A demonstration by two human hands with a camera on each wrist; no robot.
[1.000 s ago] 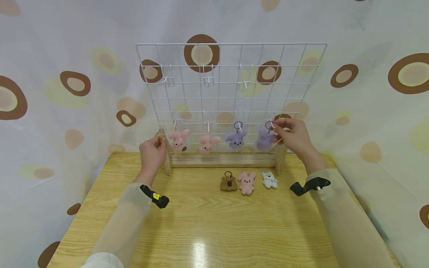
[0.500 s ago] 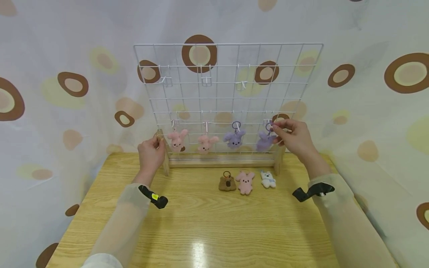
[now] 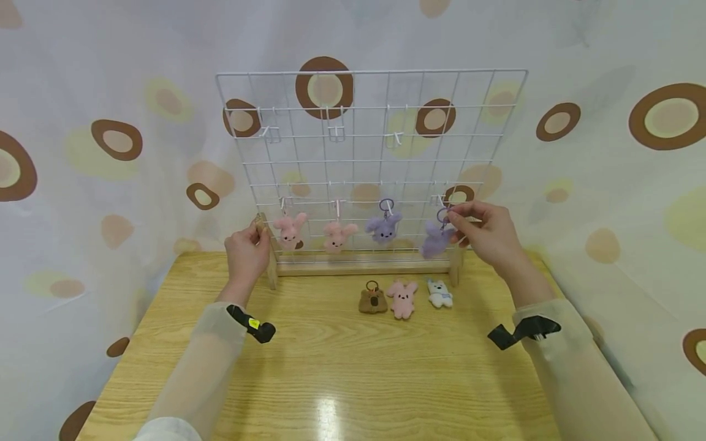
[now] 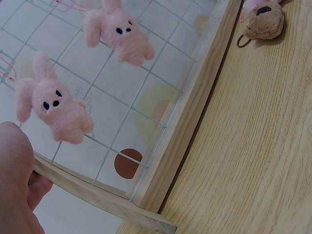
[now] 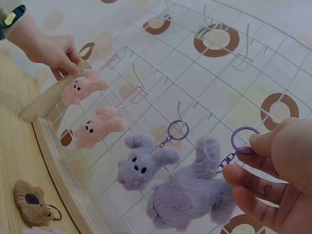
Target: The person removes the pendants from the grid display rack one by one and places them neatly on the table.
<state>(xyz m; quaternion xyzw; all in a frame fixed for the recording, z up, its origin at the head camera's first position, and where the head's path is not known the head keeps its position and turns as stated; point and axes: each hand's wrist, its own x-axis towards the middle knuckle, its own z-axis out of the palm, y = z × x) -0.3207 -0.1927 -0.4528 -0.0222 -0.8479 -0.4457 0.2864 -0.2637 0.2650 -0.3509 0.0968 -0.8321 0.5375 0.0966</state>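
Observation:
My right hand [image 3: 488, 236] pinches the purple ring [image 5: 245, 140] of a purple plush bunny keychain [image 5: 187, 200] between thumb and finger. The bunny hangs just in front of the rack's right side, its back toward the right wrist view; in the head view the ring sits slightly below a white hook [image 3: 440, 200]. My left hand [image 3: 247, 254] grips the top of the left wooden post [image 3: 270, 263] of the white wire grid rack [image 3: 372, 162]. Another purple bunny keychain [image 3: 383, 228] and two pink bunny keychains [image 3: 290, 230] hang on the lower hooks.
On the wooden table [image 3: 353, 361], in front of the rack, lie a brown plush keychain [image 3: 372, 301], a pink plush bunny [image 3: 402, 300] and a small white plush bear [image 3: 439, 294]. Several bare hooks [image 3: 336, 131] are higher on the grid. A patterned cloth [image 3: 127, 49] hangs behind.
My right hand has drawn the purple bunny keychain slightly down and away from its hook. The left hand keeps its grip on the post. The head view has shifted slightly.

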